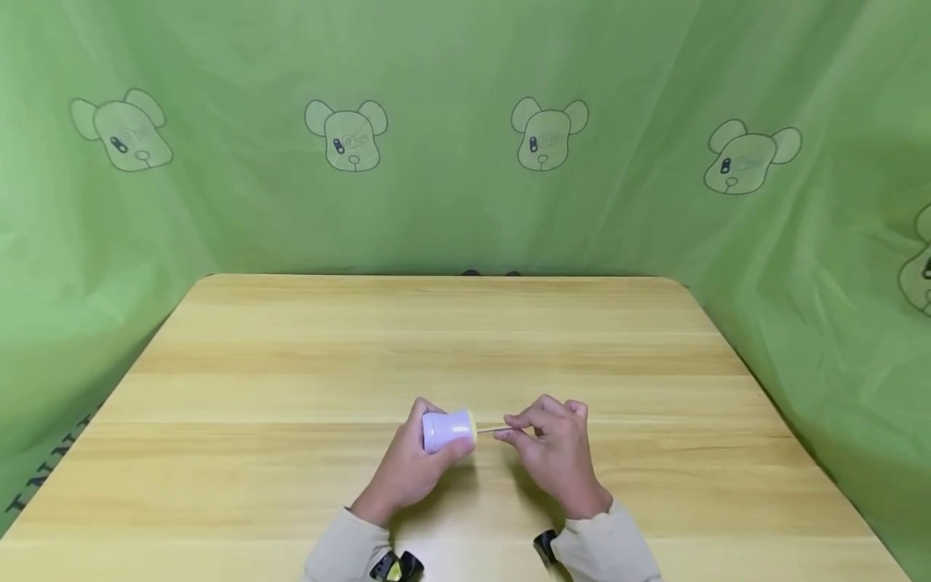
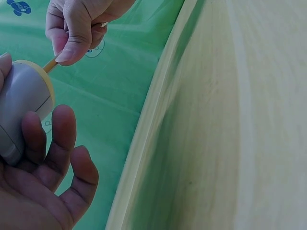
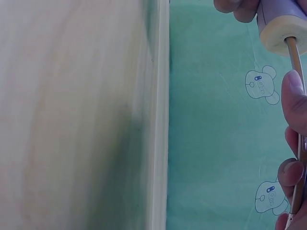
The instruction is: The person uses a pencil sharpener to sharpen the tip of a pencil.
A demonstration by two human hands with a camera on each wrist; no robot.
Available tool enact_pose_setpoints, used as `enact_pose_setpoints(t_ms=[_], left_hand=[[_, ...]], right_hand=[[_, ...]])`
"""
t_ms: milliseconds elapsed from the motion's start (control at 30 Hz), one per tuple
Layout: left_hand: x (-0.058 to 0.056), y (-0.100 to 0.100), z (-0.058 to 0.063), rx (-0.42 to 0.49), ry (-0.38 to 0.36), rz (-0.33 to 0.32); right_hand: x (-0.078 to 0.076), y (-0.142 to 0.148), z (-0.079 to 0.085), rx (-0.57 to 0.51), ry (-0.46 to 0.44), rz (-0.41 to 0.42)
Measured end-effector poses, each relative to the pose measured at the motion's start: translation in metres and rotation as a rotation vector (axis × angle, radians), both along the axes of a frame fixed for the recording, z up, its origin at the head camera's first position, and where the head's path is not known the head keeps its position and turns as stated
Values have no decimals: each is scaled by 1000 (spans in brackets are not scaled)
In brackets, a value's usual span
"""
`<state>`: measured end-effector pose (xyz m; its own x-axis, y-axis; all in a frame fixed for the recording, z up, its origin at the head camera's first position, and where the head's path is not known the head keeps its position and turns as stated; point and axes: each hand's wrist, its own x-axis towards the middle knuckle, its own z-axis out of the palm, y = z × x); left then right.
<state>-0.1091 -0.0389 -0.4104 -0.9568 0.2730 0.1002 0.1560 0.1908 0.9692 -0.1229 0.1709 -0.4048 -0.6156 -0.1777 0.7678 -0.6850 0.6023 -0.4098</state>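
Note:
My left hand (image 1: 410, 465) grips a small lilac pencil sharpener (image 1: 447, 431) that lies on its side in the hand, its cream end turned to the right. Into the hole of that cream end (image 3: 278, 29) runs a thin brown pencil (image 3: 294, 56). The thumb and forefinger of my right hand (image 1: 556, 453) pinch the pencil a short way from the hole. In the left wrist view, several fingertips of the left hand (image 2: 45, 177) stand away from the sharpener (image 2: 24, 93). How deep the pencil's tip sits is hidden inside. Both hands are held above the table.
A light wood-grain table (image 1: 291, 356) stretches under and beyond the hands, with shadows below them. Green cloth (image 1: 451, 210) with printed bear heads hangs behind and along both sides. Dark bands (image 1: 396, 566) sit at the wrists over pale sleeves (image 1: 611, 546).

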Motion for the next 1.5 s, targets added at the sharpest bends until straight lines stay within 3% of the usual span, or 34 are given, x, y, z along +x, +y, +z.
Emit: enact_pose_setpoints(t_ms=[300,600,733,933,1033,1133,1333,1500], left_hand=[[-1,-2,1,23,5,14],[-1,-5,1,4,-6,-2],[-2,-6,1,10,5,-27],[-2,-7,2,5,19,-64],[-3,-7,3,6,29,-73],[-2,-7,3,8,30,-58],[-2,-8,3,47,5,9],[-2,-8,5,112,-25,19]], right_hand=[[-3,-2,3,7,4,16],[-1,-1,0,77,-79,-10],[2,2,3,119,-188,6],[5,7,16,126,-487,55],[4,7,20,130,-535,59],[4,5,20,139,-456,25],[-1,-4,15,60,-69,-87],[-2,-9,12,-39,103,-78]])
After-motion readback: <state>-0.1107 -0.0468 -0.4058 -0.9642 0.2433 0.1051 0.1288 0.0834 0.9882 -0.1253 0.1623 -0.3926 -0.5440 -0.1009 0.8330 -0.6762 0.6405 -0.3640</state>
